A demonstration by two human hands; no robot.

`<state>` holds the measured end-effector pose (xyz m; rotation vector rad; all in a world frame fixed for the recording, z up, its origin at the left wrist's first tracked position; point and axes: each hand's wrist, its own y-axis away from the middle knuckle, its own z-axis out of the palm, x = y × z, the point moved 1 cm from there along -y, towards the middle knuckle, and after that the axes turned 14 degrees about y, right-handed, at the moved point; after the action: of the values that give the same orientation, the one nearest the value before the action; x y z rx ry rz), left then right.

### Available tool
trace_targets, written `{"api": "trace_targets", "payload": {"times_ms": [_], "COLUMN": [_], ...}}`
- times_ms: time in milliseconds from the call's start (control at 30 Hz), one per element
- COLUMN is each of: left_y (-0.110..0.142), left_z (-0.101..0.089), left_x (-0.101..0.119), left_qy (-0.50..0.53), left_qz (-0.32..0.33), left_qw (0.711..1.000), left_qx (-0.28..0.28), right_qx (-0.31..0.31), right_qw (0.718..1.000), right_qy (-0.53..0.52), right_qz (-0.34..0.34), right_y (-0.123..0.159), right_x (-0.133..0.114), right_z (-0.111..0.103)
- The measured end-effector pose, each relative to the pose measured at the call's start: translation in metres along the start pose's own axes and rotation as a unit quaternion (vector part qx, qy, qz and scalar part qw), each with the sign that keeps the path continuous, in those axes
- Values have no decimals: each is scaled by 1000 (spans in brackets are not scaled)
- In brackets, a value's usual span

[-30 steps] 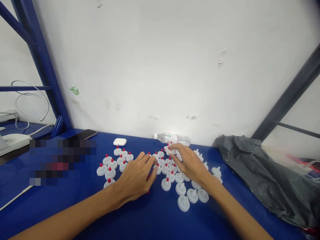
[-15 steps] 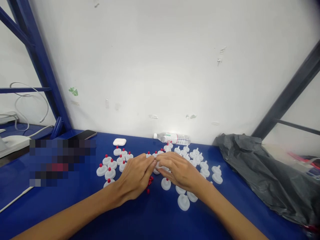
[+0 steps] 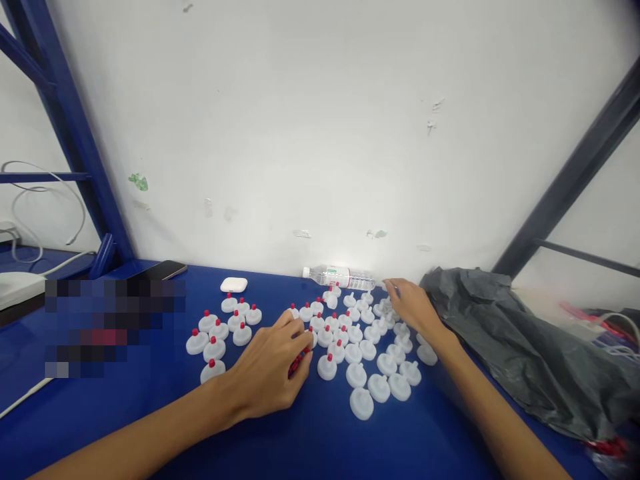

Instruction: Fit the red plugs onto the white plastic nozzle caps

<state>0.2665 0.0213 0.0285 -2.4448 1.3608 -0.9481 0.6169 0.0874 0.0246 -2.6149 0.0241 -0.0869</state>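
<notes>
Several small white plastic discs lie spread over the blue table, many topped with a red cap. A separate group of capped discs sits to the left. My left hand rests on the table with its fingers curled over a few loose red caps. My right hand reaches to the far right edge of the cluster, fingers bent at the uncapped discs there; what it holds, if anything, is hidden.
A clear water bottle lies against the white wall. A white earbud case and a dark phone sit at the back left. A crumpled grey plastic bag covers the right side. Blue frame posts stand at both sides.
My right hand has left the middle of the cluster, where it met the left hand, and moved to the far right. The left hand has stayed nearly in place.
</notes>
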Motion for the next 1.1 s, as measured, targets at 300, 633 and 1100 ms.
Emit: {"api": "trace_targets", "payload": {"times_ms": [300,633,1100], "left_y": [1,1,-2], "left_z": [5,4,0], "left_x": [-3,-4,-6], "left_qy": [-47,-44,-33], "left_qz": [-31,-33,-11], "left_qw": [996,997,999], "left_qx": [-69,-54,40], "right_qx": [-73,-61,-89], "right_qw": [997,978,947], "right_qy": [6,-117,-256], "right_qz": [-29,-160,-174], "right_y": [3,13,23], "right_x": [-4,-70,-91], "right_z": [1,-63,-72]}}
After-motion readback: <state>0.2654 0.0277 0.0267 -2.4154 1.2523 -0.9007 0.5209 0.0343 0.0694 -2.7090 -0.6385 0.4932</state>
